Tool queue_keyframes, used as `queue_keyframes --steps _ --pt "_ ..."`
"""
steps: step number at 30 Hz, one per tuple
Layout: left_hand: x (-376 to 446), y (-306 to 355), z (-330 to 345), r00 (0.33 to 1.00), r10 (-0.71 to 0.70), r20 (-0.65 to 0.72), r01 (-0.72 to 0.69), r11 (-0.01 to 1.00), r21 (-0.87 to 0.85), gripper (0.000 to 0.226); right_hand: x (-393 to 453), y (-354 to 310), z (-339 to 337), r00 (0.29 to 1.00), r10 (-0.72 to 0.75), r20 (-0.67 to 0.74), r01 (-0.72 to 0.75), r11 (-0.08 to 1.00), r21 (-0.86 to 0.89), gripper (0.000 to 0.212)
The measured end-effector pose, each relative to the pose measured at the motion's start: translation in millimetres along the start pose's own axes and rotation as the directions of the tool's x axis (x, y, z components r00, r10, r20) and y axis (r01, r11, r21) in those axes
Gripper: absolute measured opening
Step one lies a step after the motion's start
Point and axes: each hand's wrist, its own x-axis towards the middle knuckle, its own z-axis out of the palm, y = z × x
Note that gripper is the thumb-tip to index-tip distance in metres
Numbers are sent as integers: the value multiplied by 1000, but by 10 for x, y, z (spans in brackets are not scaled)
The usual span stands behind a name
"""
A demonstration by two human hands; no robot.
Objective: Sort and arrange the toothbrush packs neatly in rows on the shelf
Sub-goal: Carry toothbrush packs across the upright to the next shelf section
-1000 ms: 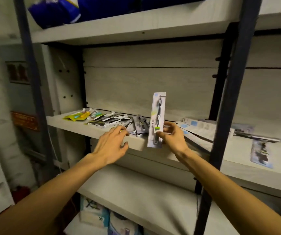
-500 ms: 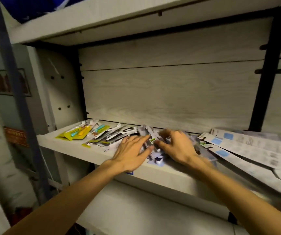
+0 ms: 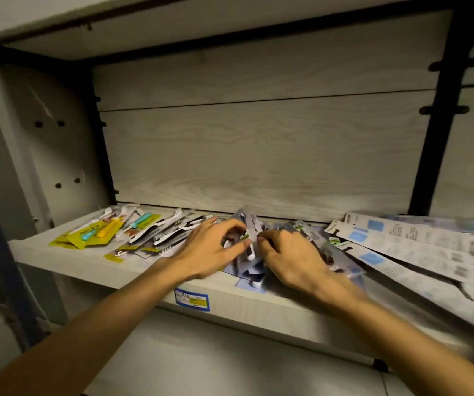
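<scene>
Both hands are down on the grey packs (image 3: pixel 247 252) heaped mid-shelf (image 3: pixel 93 261). The left hand (image 3: pixel 210 252) curls its fingers round one pack's edge; the right hand (image 3: pixel 290 255) pinches the same heap. Yellow packs (image 3: pixel 93 235) lie to the left, white packs (image 3: pixel 401 241) to the right.

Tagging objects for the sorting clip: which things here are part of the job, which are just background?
Job:
- grey toothbrush packs, both hands on them: left hand, right hand
- yellow packs
- black-and-white packs
- long white packs
- shelf

Background:
- blue price label
- black upright
- lower shelf
</scene>
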Motion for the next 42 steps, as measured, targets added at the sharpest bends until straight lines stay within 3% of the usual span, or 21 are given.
queue_keyframes --steps 4,8,13,18,26,33,35,38,42 --pt "-23 -11 74 1000 -23 -5 22 997 -78 32 3 -5 70 998 -16 -55 12 997 -75 34" --pt "-64 8 55 999 -32 6 31 999 39 34 29 -8 142 998 -25 -60 19 994 -107 36" --pt "-175 86 -9 995 -100 -5 100 988 115 55 16 34 42 996 -2 -86 3 1000 8 35" --pt "-437 266 -154 996 -63 -59 73 976 204 46 -243 92 -122 992 -35 -125 35 999 -4 46" --pt "-997 985 -235 969 21 -246 55 953 297 49 -1147 72 -483 956 -173 -235 174 985 -15 67" --pt "-1411 1924 93 935 58 -351 18 978 209 54 -2249 294 -963 889 -309 -338 265 949 -169 70" --pt "-1524 2235 243 938 94 -334 -31 981 190 52 -2542 434 -1121 889 -294 -351 237 952 -196 70" --pt "-1602 2693 419 934 257 -250 -204 954 219 48 -2902 714 -1393 895 -267 -357 183 950 -253 67" --pt "-1536 3271 647 889 438 -132 -416 895 162 43 -3250 1168 -1681 887 -117 -447 20 976 -215 53"
